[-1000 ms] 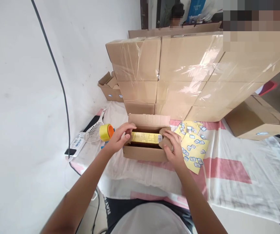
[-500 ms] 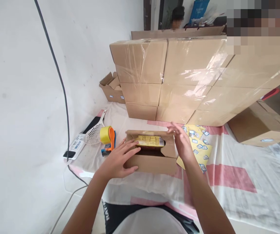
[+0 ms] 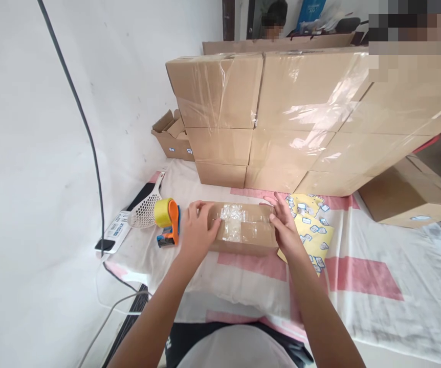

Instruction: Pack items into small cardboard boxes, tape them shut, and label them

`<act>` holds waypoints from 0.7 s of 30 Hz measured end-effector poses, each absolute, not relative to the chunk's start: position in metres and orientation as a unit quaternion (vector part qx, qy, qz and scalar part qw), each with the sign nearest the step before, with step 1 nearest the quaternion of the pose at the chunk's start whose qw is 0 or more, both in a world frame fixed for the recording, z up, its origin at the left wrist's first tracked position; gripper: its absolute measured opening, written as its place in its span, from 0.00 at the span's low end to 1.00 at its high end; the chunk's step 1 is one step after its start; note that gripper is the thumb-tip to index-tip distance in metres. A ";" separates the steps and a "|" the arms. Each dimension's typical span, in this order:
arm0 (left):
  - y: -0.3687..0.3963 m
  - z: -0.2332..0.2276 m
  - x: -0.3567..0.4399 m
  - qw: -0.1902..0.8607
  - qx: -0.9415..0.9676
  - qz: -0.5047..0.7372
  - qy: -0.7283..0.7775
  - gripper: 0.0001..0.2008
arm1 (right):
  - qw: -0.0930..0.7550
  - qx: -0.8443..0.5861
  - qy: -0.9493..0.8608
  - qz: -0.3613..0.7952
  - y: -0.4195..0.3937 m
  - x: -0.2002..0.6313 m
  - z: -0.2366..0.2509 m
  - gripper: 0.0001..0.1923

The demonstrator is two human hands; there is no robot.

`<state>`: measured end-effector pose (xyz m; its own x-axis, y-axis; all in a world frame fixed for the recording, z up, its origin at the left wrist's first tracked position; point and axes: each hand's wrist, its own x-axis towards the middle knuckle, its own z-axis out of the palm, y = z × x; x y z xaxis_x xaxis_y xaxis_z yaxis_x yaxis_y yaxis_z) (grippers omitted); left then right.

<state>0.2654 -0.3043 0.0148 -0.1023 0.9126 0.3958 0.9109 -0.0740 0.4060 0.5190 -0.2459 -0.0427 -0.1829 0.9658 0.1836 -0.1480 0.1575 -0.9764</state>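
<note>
Wall and cable: a white wall is seen at the far left, with a dark cable (image 3: 86,128) hanging down it.
Mesh scoop: a white mesh scoop (image 3: 144,212) is laid near the left edge of the tabletop (image 3: 358,286), which is covered by a white and pink cloth.
Tape dispenser: an orange dispenser with a yellow roll (image 3: 168,221) is set just beside the left hand, on its outer side.
Left hand: the left hand (image 3: 196,230) is spread open and pressed flat on the left end of the box; nothing is gripped.
Box: the small cardboard box (image 3: 243,228) lies between the two hands with its flaps folded shut and old clear tape across the top. Its long axis runs left to right, so one end is met by each hand; neither hand is nearer.
Right hand: the right hand (image 3: 286,227) is open, its fingers laid against the right end of the box.
Label sheets: yellow sheets of small labels (image 3: 314,230) lie just right of the right hand, partly covered by it.
Stacked cartons: wrapped cartons (image 3: 301,117) are stacked behind the box.
Hidden: the contents of the box cannot be seen; the print on the labels is too small to read.
</note>
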 end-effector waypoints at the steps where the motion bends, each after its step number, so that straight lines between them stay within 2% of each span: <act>1: -0.300 0.008 0.267 0.018 0.654 0.311 0.690 0.18 | 0.511 -0.365 -0.551 0.549 -0.246 0.520 -0.043 0.35; 3: -0.299 -0.001 0.270 0.031 0.645 0.326 0.690 0.18 | 0.481 -0.365 -0.553 0.574 -0.248 0.522 -0.043 0.36; 7: -0.317 -0.007 0.280 -0.031 0.696 0.357 0.622 0.09 | 0.453 -0.391 -0.559 0.574 -0.248 0.524 -0.043 0.38; 11: -0.335 -0.016 0.300 -0.035 0.759 0.357 0.544 0.12 | 0.455 -0.397 -0.558 0.569 -0.248 0.522 -0.041 0.36; 17: -0.337 -0.025 0.306 -0.023 0.751 0.346 0.562 0.12 | 0.479 -0.398 -0.552 0.555 -0.249 0.517 -0.046 0.34; 21: -0.340 -0.019 0.305 -0.005 0.751 0.334 0.569 0.13 | 0.511 -0.423 -0.552 0.505 -0.253 0.516 -0.056 0.31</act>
<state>0.3046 -0.3397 -0.0190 0.1295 0.8517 0.5078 0.8586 -0.3525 0.3722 0.5164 -0.2529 -0.0557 -0.1202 0.9833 0.1368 -0.0499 0.1317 -0.9900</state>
